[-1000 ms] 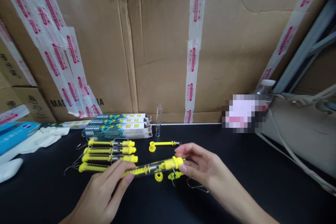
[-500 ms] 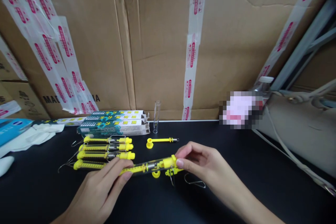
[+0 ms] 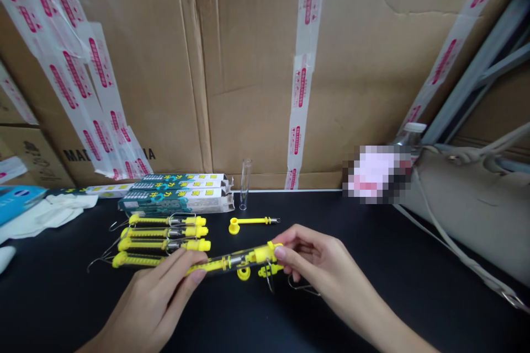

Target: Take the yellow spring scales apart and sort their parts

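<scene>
My left hand (image 3: pixel 155 292) is closed around the clear tube of a tubular spring scale (image 3: pixel 223 263), which is tilted slightly up to the right. Yellow parts and a metal spring show inside it. My right hand (image 3: pixel 317 256) pinches the yellow cap at its right end, with a wire hook hanging below. Beneath the tube lie a small yellow ring (image 3: pixel 243 273) and a yellow fitting (image 3: pixel 269 271). A wire hook (image 3: pixel 304 287) is partly behind my right hand. Several spring scales (image 3: pixel 149 233) lie in a row to the left, the nearest partly covered by my left hand.
Behind the scales are stacked green-and-white boxes (image 3: pixel 178 201). An empty clear tube (image 3: pixel 245 185) stands upright beside them, with a yellow rod (image 3: pixel 252 221) in front. White cloth (image 3: pixel 62 212) lies left; a beige bag (image 3: pixel 472 215) sits right. A cardboard box (image 3: pixel 248 94) walls the back.
The view has shifted slightly, so everything appears a little further left. Both hands keep hold of the spring scale; the right fingers have shifted slightly at the cap.
</scene>
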Motion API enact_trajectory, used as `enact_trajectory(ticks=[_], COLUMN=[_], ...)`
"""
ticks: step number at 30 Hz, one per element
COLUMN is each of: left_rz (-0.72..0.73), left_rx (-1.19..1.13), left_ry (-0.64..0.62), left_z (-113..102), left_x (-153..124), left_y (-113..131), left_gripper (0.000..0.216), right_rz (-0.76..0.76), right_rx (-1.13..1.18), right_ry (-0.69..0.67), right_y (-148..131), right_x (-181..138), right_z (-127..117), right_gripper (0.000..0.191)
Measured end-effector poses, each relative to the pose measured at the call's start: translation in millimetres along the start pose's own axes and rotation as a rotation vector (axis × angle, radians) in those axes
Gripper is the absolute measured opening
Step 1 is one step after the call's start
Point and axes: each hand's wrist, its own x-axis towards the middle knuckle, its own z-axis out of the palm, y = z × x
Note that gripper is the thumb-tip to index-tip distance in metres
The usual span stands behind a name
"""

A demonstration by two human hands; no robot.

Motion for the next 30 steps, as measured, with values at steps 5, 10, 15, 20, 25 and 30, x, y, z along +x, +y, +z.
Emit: enact_trajectory(ticks=[5, 10, 15, 20, 25, 30], left_rz=[-0.033, -0.058, 0.002, -0.026, -0.029, -0.021], left_rx=[-0.036, -0.043, -0.021, -0.030, -0.045, -0.049], left_ry=[0.010, -0.018, 0.013, 0.024, 0.017, -0.001], left_z=[0, 0, 1, 1, 0, 0], left_x=[3, 0, 1, 4, 2, 1], left_y=[-2, -4, 0, 1, 0, 1], left_gripper=[0.023, 0.020, 0.023, 0.025, 0.024, 0.023], right_rz=[-0.096, -0.057, -0.012, -0.112, -0.074, 0.061], right_rx=[0.153, 0.119, -0.074, 0.098, 0.146, -0.038], right_ry=[-0.020, 0.056, -0.034, -0.036, -0.007, -0.071], right_y=[-8, -7, -1, -9, -8, 1], right_x=[1, 3, 4, 3, 4, 7], right_z=[-2, -6, -7, -7, -6, -7], right_gripper=[0.019, 0.033, 0.037, 0.013, 0.033, 0.035])
